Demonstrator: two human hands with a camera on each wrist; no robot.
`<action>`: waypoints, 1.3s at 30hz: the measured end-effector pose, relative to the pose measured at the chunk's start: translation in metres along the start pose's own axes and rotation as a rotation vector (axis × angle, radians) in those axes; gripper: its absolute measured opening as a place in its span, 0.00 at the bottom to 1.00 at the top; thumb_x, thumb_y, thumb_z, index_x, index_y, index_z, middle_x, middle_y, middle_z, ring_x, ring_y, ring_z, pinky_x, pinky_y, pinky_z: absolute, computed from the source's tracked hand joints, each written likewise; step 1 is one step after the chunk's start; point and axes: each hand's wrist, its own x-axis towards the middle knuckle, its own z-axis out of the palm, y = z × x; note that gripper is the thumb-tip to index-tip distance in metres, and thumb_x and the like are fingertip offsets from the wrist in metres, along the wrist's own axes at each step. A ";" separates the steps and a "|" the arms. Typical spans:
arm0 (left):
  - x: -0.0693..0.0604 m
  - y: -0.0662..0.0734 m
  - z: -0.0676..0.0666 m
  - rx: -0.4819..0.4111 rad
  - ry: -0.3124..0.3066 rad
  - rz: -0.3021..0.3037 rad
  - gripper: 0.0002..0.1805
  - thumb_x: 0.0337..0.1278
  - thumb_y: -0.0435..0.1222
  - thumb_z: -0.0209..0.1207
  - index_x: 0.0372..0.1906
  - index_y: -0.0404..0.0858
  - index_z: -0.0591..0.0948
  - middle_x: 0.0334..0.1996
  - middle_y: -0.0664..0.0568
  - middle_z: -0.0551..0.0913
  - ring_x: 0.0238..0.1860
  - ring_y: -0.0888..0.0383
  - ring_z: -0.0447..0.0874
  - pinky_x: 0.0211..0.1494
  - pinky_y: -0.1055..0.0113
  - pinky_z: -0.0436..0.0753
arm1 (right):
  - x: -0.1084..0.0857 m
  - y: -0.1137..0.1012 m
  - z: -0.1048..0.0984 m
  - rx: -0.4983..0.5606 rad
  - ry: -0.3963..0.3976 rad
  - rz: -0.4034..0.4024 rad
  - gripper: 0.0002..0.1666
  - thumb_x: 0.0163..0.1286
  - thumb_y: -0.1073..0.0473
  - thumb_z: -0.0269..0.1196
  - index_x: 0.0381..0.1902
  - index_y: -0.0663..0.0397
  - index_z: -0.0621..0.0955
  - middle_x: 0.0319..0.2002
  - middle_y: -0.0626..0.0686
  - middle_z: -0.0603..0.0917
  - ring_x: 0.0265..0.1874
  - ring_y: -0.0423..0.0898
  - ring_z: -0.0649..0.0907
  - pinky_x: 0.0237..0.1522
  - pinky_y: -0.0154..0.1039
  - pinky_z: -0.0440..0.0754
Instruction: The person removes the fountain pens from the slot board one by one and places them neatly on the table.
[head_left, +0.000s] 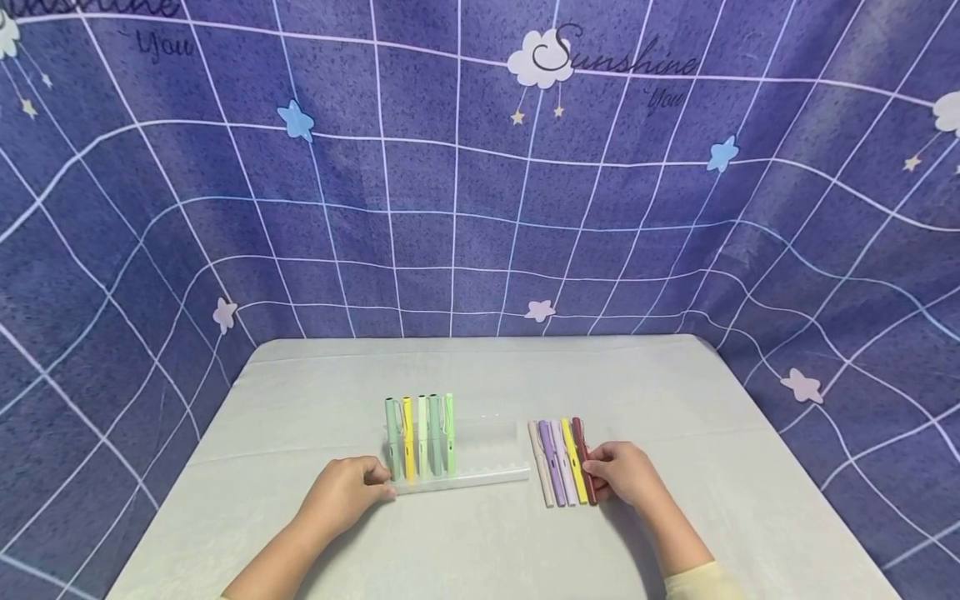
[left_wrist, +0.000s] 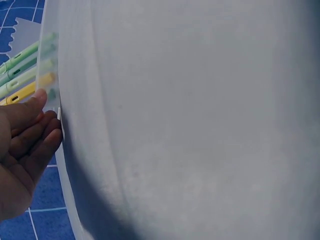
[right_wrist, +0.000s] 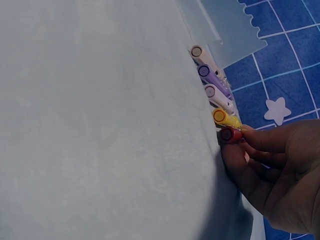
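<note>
A clear plastic rack [head_left: 480,478] holds several pens side by side in its left part: green ones and a yellow one [head_left: 408,437]. My left hand [head_left: 348,493] pinches the rack's front left corner between thumb and fingers, as the left wrist view also shows [left_wrist: 27,145]. Right of the rack, several pens lie in a row on the table: beige [head_left: 541,463], purple [head_left: 552,463], light purple [head_left: 563,463], yellow [head_left: 574,462] and dark red [head_left: 581,437]. My right hand [head_left: 624,472] pinches the dark red pen at the row's right end; in the right wrist view its end [right_wrist: 230,135] shows at the fingertips.
A pale cloth covers the table [head_left: 480,550]. Behind it and on both sides hangs a blue curtain [head_left: 420,225] with grid lines, stars and clouds. The rack's right part has no pens in it.
</note>
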 end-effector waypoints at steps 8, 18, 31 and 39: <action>0.000 -0.002 0.001 -0.007 -0.007 0.002 0.11 0.39 0.42 0.75 0.23 0.55 0.82 0.30 0.65 0.88 0.36 0.62 0.86 0.45 0.60 0.84 | 0.003 0.001 0.002 -0.123 0.052 0.001 0.07 0.65 0.65 0.65 0.29 0.62 0.79 0.20 0.55 0.81 0.18 0.46 0.82 0.21 0.40 0.86; 0.000 -0.001 0.000 -0.005 -0.014 0.015 0.10 0.41 0.42 0.75 0.24 0.55 0.82 0.31 0.65 0.88 0.37 0.61 0.86 0.45 0.59 0.84 | 0.005 -0.011 -0.011 -0.254 0.035 0.006 0.19 0.71 0.49 0.62 0.28 0.59 0.79 0.20 0.54 0.82 0.18 0.47 0.82 0.23 0.38 0.79; 0.000 0.000 -0.001 -0.011 -0.023 -0.006 0.10 0.41 0.42 0.75 0.25 0.55 0.82 0.29 0.65 0.87 0.36 0.62 0.85 0.45 0.59 0.84 | 0.011 -0.052 0.008 0.024 -0.191 -0.258 0.20 0.71 0.53 0.62 0.46 0.69 0.79 0.31 0.64 0.82 0.27 0.50 0.82 0.35 0.48 0.88; 0.000 0.000 -0.001 -0.022 -0.028 -0.015 0.09 0.41 0.42 0.75 0.25 0.54 0.83 0.29 0.66 0.88 0.36 0.62 0.85 0.45 0.60 0.84 | 0.011 -0.074 0.046 0.054 -0.343 -0.314 0.25 0.71 0.51 0.62 0.54 0.67 0.78 0.45 0.67 0.84 0.42 0.60 0.87 0.46 0.44 0.87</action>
